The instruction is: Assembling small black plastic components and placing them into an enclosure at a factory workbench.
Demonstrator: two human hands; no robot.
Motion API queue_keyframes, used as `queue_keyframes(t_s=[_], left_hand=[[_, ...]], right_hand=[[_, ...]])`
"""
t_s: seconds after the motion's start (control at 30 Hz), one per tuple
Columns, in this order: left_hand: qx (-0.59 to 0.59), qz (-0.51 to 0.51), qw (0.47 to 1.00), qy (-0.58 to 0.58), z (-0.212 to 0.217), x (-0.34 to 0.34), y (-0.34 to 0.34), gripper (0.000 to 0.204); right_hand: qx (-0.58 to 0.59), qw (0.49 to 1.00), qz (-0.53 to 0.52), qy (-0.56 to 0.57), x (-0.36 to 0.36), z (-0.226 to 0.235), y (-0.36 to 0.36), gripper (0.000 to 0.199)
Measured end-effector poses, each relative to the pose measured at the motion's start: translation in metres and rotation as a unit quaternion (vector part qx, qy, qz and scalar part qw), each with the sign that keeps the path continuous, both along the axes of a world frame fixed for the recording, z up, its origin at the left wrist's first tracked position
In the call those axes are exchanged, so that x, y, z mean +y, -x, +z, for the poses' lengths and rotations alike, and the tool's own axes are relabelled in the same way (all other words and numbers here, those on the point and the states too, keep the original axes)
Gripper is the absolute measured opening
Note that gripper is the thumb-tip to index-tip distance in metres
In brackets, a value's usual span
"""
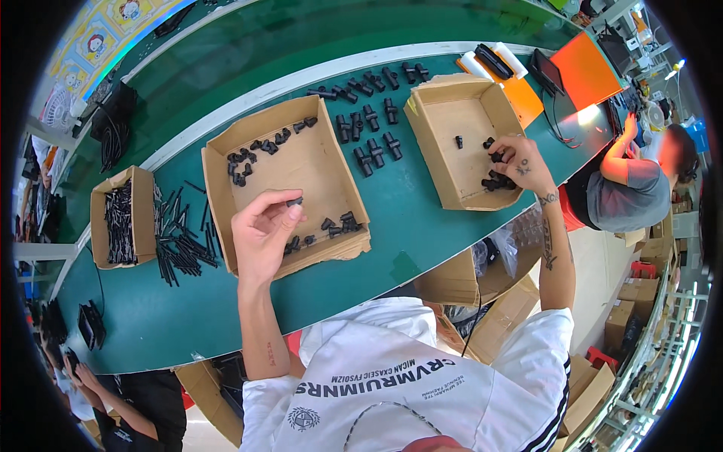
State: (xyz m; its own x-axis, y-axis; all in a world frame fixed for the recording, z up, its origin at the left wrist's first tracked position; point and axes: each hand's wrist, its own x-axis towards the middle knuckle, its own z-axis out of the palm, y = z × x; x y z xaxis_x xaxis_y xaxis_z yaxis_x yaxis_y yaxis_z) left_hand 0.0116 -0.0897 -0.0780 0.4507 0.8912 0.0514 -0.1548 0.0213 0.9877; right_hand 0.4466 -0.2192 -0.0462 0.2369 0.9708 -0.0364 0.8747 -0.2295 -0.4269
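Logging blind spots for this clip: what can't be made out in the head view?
- Small black part in the left hand: too small to tell its shape; fingertips cover most of it.
- Black parts under the right hand: fingers hide the grip and how many it holds.
- Small box of black rods: fisheye rim bends it; single rods blur together.

The long green conveyor belt [392,218] looks smooth, rubbery and faintly glossy, while the two open brown boxes, the wide one [305,169] and the squarer one [459,132], are matt corrugated cardboard with rough torn edges. The small black fitting [294,201] pinched in the left hand [261,232] and the small black T-shaped pieces [497,181] under the right hand [522,160] look like hard moulded plastic with a dull sheen. The white shirt [407,377] is soft woven cloth.
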Motion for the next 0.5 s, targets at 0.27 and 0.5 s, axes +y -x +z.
queue_keyframes(t_s=[0.27, 0.5], left_hand=[[-0.020, -0.025, 0.999, -0.018, -0.005, -0.003, -0.001, 0.020], [0.020, -0.012, 1.000, 0.007, 0.000, -0.005, 0.002, 0.020]], right_hand=[[0.069, 0.988, -0.083, -0.107, 0.007, 0.024, 0.034, 0.025], [0.043, 0.987, -0.124, -0.088, 0.001, 0.002, 0.031, 0.020]])
